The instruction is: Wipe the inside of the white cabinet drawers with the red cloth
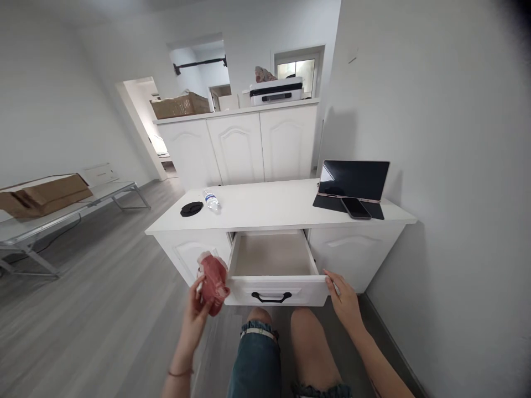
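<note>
Gripping a red folded item [213, 283], the left hand [194, 315] has its fingers closed around the lower part and holds it in the air just left of the open drawer [307, 292]. Whether the item is cloth or a pouch cannot be told. The right hand [344, 298] rests with fingers extended on the drawer front's top right corner, touching it but not clasped around it. A black handle [271, 298] sits at the centre of the drawer front. The drawer belongs to a low white cabinet [269, 207]. On the cabinet top, left side: a water bottle [212, 200] lying down, just beside a black disc [191, 209]. Right side: a tablet [354, 179] propped upright, with a phone [355, 208] lying flat in front of it. Bare knees show below the drawer.
</note>
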Demonstrator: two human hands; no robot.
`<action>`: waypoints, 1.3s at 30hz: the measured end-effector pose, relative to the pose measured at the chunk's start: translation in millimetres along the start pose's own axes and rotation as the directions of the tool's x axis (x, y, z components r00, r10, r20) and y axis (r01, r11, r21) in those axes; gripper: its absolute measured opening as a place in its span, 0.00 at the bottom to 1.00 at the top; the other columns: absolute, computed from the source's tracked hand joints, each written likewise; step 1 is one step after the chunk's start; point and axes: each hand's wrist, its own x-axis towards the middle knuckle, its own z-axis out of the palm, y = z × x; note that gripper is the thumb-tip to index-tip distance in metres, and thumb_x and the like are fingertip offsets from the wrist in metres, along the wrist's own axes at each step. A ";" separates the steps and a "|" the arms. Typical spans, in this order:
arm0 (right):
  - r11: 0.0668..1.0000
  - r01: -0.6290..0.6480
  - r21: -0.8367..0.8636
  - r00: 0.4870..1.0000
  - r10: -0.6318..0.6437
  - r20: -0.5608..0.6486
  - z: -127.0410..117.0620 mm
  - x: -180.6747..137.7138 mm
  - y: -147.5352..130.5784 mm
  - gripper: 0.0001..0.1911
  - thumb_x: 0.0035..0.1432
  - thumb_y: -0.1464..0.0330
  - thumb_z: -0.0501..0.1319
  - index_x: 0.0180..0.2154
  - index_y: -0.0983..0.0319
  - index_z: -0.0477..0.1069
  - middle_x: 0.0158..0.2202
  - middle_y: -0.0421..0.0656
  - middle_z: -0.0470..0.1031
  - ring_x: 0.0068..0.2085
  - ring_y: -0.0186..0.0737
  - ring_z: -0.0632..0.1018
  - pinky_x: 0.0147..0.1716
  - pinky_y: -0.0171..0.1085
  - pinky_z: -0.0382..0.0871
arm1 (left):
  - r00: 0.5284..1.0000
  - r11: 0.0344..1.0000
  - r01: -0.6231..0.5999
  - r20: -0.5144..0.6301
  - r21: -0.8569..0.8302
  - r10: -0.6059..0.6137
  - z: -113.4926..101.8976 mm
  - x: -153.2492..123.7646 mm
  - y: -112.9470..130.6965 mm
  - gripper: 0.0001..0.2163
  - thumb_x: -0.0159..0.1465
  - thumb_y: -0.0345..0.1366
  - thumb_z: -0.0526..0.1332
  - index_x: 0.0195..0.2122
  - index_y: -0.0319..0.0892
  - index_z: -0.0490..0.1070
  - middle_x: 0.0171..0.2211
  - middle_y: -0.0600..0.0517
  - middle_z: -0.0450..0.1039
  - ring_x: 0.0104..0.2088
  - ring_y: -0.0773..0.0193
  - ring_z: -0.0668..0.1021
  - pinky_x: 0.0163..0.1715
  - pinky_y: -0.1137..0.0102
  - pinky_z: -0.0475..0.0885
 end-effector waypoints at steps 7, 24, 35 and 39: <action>0.991 -0.120 0.062 0.992 0.117 0.039 0.8 -0.5 -1.5 0.24 0.63 0.52 0.49 0.47 0.60 0.73 0.48 0.49 0.77 0.49 0.47 0.76 0.49 0.45 0.69 | 0.946 0.782 -0.175 -0.117 0.598 0.302 79.2 -51.8 -65.8 0.25 0.64 0.38 0.57 0.63 0.47 0.59 0.63 0.40 0.47 0.65 0.44 0.56 0.60 0.47 0.59; 0.983 -0.167 0.069 0.979 0.158 0.126 -10.0 10.8 -0.7 0.26 0.61 0.51 0.48 0.45 0.59 0.75 0.47 0.48 0.79 0.48 0.48 0.77 0.48 0.45 0.70 | 0.865 0.400 -0.500 0.429 0.768 0.258 164.7 -52.0 -67.9 0.26 0.64 0.33 0.55 0.64 0.54 0.58 0.68 0.44 0.50 0.68 0.37 0.46 0.59 0.36 0.49; 0.934 -0.309 0.180 0.938 0.269 0.219 -20.1 18.6 3.3 0.32 0.59 0.45 0.46 0.40 0.60 0.78 0.37 0.47 0.81 0.42 0.48 0.78 0.44 0.41 0.70 | 0.551 0.192 -0.834 0.770 0.516 0.321 230.0 -67.5 -75.7 0.30 0.64 0.30 0.52 0.67 0.55 0.49 0.67 0.49 0.56 0.65 0.48 0.58 0.59 0.43 0.58; 0.929 -0.309 0.205 0.938 0.262 0.227 -18.3 21.7 4.6 0.29 0.55 0.44 0.53 0.37 0.61 0.77 0.36 0.47 0.80 0.38 0.47 0.78 0.41 0.41 0.71 | 0.414 0.126 -0.910 0.863 0.395 0.288 234.4 -66.2 -79.1 0.28 0.67 0.30 0.47 0.67 0.53 0.46 0.67 0.54 0.54 0.65 0.59 0.59 0.60 0.55 0.61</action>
